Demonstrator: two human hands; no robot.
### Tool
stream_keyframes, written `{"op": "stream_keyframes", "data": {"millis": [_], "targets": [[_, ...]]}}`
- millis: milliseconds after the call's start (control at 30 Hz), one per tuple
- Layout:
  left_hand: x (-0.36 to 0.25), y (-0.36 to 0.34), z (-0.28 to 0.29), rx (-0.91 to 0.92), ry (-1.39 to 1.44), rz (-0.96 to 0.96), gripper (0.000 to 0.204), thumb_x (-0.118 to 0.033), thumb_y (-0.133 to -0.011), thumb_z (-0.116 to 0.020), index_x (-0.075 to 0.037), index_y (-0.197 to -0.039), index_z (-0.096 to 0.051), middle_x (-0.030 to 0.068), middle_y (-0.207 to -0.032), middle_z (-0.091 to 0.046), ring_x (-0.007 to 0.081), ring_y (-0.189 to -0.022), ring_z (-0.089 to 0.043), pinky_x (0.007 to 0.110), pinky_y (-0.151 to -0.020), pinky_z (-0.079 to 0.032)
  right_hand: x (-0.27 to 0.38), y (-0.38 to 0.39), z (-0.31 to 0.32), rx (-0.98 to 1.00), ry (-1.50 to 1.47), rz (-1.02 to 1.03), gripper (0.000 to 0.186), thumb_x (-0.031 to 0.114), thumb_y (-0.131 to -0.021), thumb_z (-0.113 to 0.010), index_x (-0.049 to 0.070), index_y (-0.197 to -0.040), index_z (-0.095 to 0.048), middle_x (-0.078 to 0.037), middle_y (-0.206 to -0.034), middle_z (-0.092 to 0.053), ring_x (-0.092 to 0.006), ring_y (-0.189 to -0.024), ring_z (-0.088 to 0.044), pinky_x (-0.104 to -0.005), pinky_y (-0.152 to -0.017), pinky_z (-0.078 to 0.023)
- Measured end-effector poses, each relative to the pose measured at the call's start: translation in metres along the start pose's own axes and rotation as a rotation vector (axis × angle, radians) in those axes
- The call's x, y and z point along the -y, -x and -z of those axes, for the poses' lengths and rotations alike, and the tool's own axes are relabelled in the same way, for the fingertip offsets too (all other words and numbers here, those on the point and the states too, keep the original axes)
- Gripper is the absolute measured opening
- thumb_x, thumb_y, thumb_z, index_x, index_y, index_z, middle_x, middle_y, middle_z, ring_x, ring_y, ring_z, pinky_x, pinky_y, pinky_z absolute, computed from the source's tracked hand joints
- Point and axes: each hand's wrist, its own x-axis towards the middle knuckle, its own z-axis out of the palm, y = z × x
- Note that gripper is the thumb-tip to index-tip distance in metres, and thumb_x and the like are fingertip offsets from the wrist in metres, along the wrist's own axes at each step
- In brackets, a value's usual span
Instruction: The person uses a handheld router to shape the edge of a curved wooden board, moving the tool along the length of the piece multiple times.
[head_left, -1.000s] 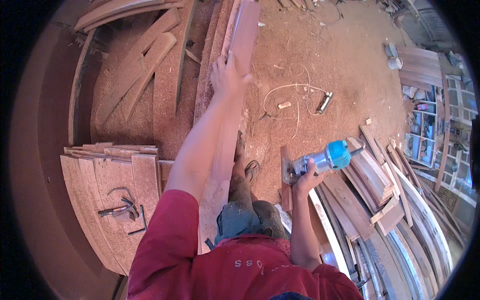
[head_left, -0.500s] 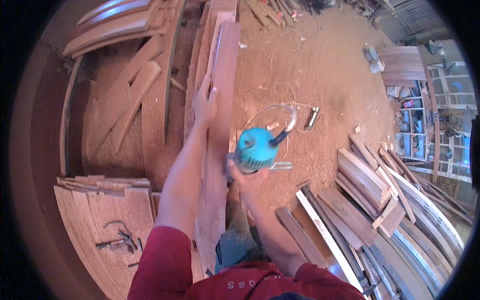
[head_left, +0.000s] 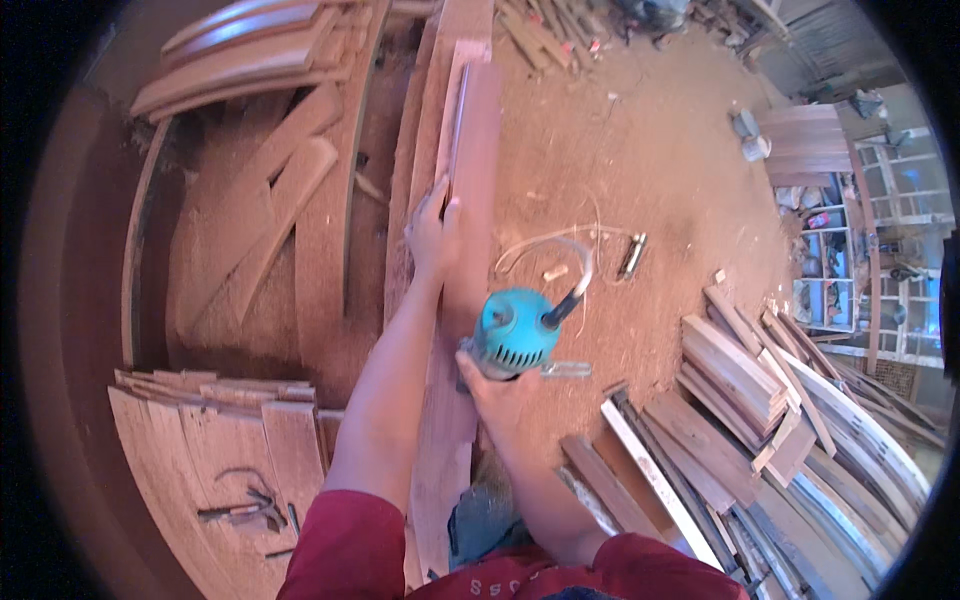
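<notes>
My right hand is wrapped round the lower body of a teal power router, which sits at the right edge of a long reddish-brown wooden board. A metal guide bracket sticks out from the tool's right side. The router's base and bit are mostly hidden by its housing and my fingers. Farther up the board, my left hand grips its left side, the thumb lying toward the top face. The board rests lengthwise on longer planks.
A pale cord curls from the router over the dusty floor, near a dark cylinder. Stacked timber lies at right. Curved boards are piled far left. Hand tools lie on planks at near left.
The view has shifted, so the scene sits lower and further right. My right hand and the router have come slightly nearer along the board's edge. My left hand still grips the board.
</notes>
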Motion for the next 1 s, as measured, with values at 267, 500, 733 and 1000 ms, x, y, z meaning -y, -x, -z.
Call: {"op": "stream_keyframes", "data": {"millis": [267,500,733,1000], "targets": [[0.0,0.009,0.0,0.028,-0.054,0.042,0.046,-0.026,-0.102,-0.054,-0.009,-0.144,-0.06,0.0156,-0.145,-0.061,0.0334,-0.135,-0.057,0.044,-0.115,-0.039,-0.048,0.023,0.004,0.22,-0.048,-0.107,0.066,0.02,-0.08,-0.089,0.0,-0.132,-0.054,-0.012,-0.126,-0.063,-0.0236,-0.116,-0.062,-0.0402,-0.101,-0.05],[0.005,0.006,0.002,0.015,-0.037,0.046,0.046,-0.027,-0.103,-0.053,-0.008,-0.143,-0.061,0.0161,-0.143,-0.063,0.034,-0.134,-0.058,0.043,-0.115,-0.039,-0.077,0.038,0.002,0.08,-1.303,-0.934,0.065,0.026,-0.08,-0.084,0.005,-0.134,-0.055,-0.01,-0.126,-0.062,-0.0241,-0.118,-0.059,-0.0428,-0.104,-0.048],[-0.007,0.005,0.004,0.052,-0.04,0.107,0.045,-0.025,-0.103,-0.052,-0.006,-0.143,-0.061,0.0177,-0.144,-0.062,0.0332,-0.136,-0.057,0.04,-0.115,-0.041,-0.101,0.009,-0.024,0.102,-1.4,-0.776,0.054,0.028,-0.085,-0.079,0.008,-0.13,-0.058,-0.009,-0.123,-0.064,-0.0251,-0.117,-0.061,-0.0443,-0.103,-0.05],[0.003,0.003,-0.005,-0.02,0.098,0.055,0.043,-0.025,-0.105,-0.045,-0.007,-0.138,-0.065,0.0169,-0.139,-0.065,0.0334,-0.129,-0.061,0.041,-0.111,-0.044,-0.11,-0.061,-0.06,0.172,-0.517,-0.126,0.046,0.016,-0.082,-0.083,0.007,-0.121,-0.062,-0.004,-0.11,-0.07,-0.0208,-0.106,-0.065,-0.0384,-0.1,-0.051]]}}
